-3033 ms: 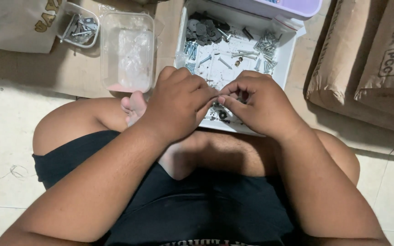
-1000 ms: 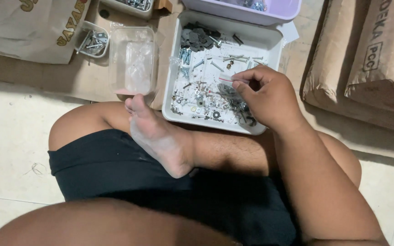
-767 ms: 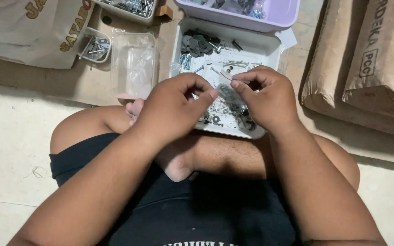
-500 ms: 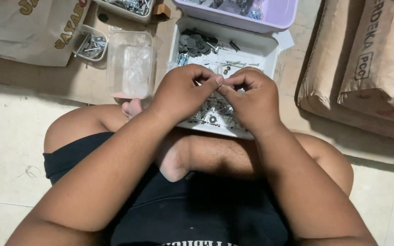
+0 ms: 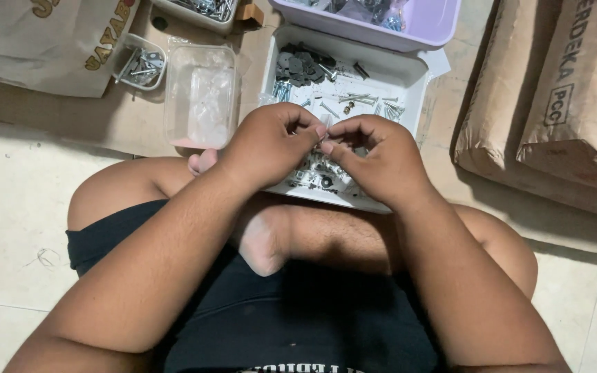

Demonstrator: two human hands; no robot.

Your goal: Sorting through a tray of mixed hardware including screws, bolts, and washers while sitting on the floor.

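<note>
Both hands meet fingertip to fingertip: left hand and right hand pinch a small metal fastener above the white rectangular plastic tray of screws; I should grip steadily, staying over it.

A pale tiled floor with thin dark grout lines fills the lower part of the view — evenly lit, with soft shadows. A flat sheet of brown cardboard lies over it near the top. 2 brown paper sacks lie stacked at the right; another tan paper bag rests at the upper left.
</note>
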